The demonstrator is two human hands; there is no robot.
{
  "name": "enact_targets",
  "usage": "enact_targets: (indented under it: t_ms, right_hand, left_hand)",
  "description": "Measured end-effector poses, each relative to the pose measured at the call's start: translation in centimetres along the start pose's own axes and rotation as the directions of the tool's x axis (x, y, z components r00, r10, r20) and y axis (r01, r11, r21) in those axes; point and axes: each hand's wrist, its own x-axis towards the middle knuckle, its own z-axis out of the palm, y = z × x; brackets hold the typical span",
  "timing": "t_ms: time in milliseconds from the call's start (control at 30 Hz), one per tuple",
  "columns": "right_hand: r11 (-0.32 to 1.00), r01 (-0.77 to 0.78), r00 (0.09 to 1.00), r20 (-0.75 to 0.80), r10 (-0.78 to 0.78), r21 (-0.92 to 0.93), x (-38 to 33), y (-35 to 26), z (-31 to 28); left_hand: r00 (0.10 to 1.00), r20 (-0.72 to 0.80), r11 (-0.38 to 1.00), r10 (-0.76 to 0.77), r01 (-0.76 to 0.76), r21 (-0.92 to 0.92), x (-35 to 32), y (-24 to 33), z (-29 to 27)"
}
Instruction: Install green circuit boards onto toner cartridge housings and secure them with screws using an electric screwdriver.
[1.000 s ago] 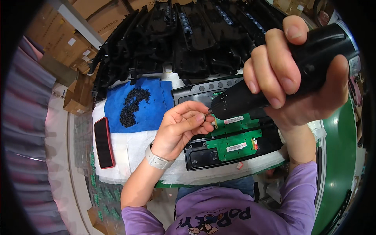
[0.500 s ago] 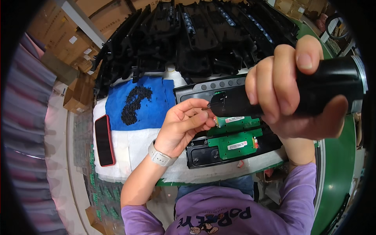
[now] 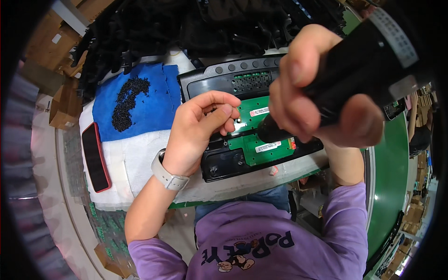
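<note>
My right hand (image 3: 312, 93) is wrapped round a black electric screwdriver (image 3: 359, 65). Its dark front end points down at the lower green circuit board (image 3: 261, 151); I cannot tell whether the bit touches it. My left hand (image 3: 200, 123), with a pale watch on the wrist, is pinched closed beside the upper green circuit board (image 3: 249, 109). What the left fingers hold, if anything, is hidden. Both boards lie in black plastic panels (image 3: 221, 170), the farther one with a row of round buttons. A pile of tiny black screws (image 3: 123, 109) rests on a blue cloth (image 3: 161, 112).
A red-edged phone (image 3: 96, 156) lies at the left on the white table covering (image 3: 140, 154). Many black plastic housings (image 3: 224, 28) are heaped along the far side. Cardboard boxes (image 3: 65, 105) stand at the left, and a green surface (image 3: 392, 172) runs along the right.
The screwdriver's front end has left my left fingertips and come down over the lower board, tilting as it went. My left hand stays pinched near the upper board. The whole view has shifted.
</note>
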Motion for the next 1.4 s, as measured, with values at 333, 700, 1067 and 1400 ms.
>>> enact_targets:
  t_ms: [333, 700, 1067, 1400]
  right_hand:
    - [0.988, -0.1, 0.995, -0.03, 0.098, -0.118, -0.5, 1.0, 0.3]
    - [0.93, -0.123, 0.991, -0.096, 0.095, -0.347, 0.3, 0.9, 1.6]
    - [0.971, 0.162, 0.984, 0.041, -0.172, 0.173, -0.6, -1.4, -1.8]
    - [0.954, 0.277, 0.958, -0.114, -0.264, 0.115, -1.4, -2.3, -0.4]
  left_hand:
    - [0.992, -0.113, 0.999, 0.049, -0.047, 0.027, -0.4, 0.1, 1.3]
    - [0.997, -0.067, 0.999, 0.043, -0.043, -0.006, 0.1, -0.2, 0.7]
    - [0.999, 0.04, 0.984, 0.014, -0.007, -0.176, -0.1, -0.1, -0.1]
    - [0.996, 0.084, 0.996, 0.031, -0.023, -0.089, -0.1, 0.2, 0.7]
